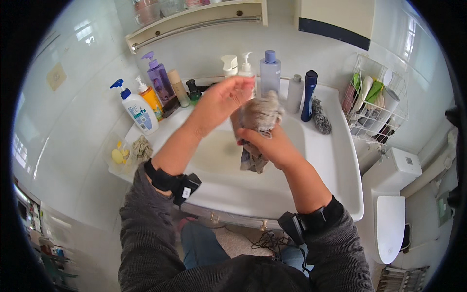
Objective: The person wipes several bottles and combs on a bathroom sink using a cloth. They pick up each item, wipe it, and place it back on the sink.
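Over the white washbasin (287,194), my right hand (272,146) is closed round a bunched grey-and-whitish cloth (262,115). Its pale, shaggy-looking part bulges above my fingers and a darker fold hangs below them. Whether it is a rag or a garment I cannot tell. My left hand (219,104) is raised just left of the cloth, fingers stretched out and holding nothing. It seems slightly apart from the cloth. Cloudy, pale liquid (214,151) shows in the bowl beneath my hands.
Along the basin's back rim stand a blue-capped white pump bottle (140,112), a purple pump bottle (159,77), a clear bottle (270,73) and a dark blue bottle (309,96). A grey scrubber (321,117) lies at right. A wire basket (374,102) hangs above a toilet (390,228).
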`<action>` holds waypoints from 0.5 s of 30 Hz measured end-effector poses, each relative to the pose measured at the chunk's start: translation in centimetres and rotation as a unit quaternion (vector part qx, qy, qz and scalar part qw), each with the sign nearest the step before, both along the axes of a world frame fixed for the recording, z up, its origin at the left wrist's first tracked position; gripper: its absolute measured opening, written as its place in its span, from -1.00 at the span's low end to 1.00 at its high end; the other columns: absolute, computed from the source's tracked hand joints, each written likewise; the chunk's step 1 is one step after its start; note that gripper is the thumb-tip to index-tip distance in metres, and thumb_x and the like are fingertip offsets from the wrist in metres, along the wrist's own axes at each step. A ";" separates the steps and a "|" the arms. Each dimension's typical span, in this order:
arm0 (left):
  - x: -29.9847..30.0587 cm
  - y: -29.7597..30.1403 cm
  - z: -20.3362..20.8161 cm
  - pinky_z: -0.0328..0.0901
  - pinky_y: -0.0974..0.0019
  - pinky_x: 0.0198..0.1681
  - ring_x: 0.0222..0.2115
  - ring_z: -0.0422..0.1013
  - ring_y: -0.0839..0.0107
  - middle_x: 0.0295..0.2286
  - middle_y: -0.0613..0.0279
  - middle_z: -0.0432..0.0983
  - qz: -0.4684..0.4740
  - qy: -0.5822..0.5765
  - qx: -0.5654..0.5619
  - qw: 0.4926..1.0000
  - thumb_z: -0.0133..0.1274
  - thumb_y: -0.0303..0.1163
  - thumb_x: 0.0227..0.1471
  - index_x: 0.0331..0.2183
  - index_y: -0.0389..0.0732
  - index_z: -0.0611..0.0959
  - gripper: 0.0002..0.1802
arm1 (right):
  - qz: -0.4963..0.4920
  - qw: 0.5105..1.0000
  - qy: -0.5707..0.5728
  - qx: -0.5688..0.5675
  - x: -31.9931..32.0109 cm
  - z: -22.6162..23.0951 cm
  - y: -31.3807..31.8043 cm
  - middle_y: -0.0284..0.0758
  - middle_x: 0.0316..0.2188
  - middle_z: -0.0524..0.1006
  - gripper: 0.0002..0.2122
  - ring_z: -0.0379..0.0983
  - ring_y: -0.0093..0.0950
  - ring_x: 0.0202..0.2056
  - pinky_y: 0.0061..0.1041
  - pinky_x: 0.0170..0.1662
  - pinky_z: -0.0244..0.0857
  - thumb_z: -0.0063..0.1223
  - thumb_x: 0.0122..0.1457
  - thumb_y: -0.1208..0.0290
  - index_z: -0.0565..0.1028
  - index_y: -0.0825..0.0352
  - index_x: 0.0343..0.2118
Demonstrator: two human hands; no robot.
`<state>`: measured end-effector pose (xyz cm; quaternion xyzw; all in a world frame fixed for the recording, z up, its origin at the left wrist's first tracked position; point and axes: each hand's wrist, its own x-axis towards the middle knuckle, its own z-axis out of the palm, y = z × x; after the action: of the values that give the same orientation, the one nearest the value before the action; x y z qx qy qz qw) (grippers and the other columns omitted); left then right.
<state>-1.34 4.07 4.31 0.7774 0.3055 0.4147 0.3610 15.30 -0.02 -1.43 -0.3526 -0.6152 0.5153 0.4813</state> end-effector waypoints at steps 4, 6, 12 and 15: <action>-0.1 -0.6 -3.0 0.23 0.30 0.02 -0.03 0.29 0.46 0.00 0.29 0.35 -0.036 -0.013 0.008 0.999 0.14 -0.20 0.07 0.13 -0.16 0.36 -0.38 | -0.012 0.996 0.078 -0.033 0.6 0.0 0.4 -0.30 -0.25 0.49 -0.57 0.44 -0.48 -0.25 -0.47 -0.20 0.35 0.08 -0.04 0.50 0.35 0.43 -0.05; 0.0 -0.5 -4.0 0.25 0.29 0.00 -0.05 0.31 0.44 -0.02 0.29 0.36 -0.014 0.008 0.076 0.997 0.19 -0.29 0.01 0.13 -0.12 0.36 -0.35 | -0.001 0.996 0.060 -0.061 0.9 -0.2 0.6 -0.30 -0.17 0.46 -0.47 0.41 -0.48 -0.19 -0.50 -0.14 0.31 0.05 -0.06 0.55 0.24 0.43 0.06; -1.0 -0.4 -4.7 0.27 0.32 -0.09 -0.18 0.38 0.30 -0.20 0.19 0.45 0.061 0.048 0.169 0.983 0.18 -0.43 -0.02 0.00 -0.14 0.50 -0.51 | -0.002 0.993 0.061 -0.097 1.0 -0.8 1.1 -0.34 -0.19 0.47 -0.54 0.38 -0.50 -0.15 -0.52 -0.07 0.24 0.04 -0.02 0.52 0.33 0.38 0.02; -1.5 -0.1 -4.5 0.30 0.34 -0.16 -0.25 0.39 0.38 -0.28 0.24 0.46 0.082 0.019 0.130 0.988 0.12 -0.44 0.03 -0.04 -0.18 0.51 -0.60 | -0.006 0.996 0.053 -0.074 0.9 -0.6 1.6 -0.33 -0.19 0.49 -0.57 0.39 -0.51 -0.14 -0.52 -0.08 0.27 0.03 0.01 0.49 0.36 0.38 0.01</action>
<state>-2.88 4.00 -0.17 0.7977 0.3191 0.4641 0.2156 16.21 1.54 -2.02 -0.3631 -0.5468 0.5742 0.4893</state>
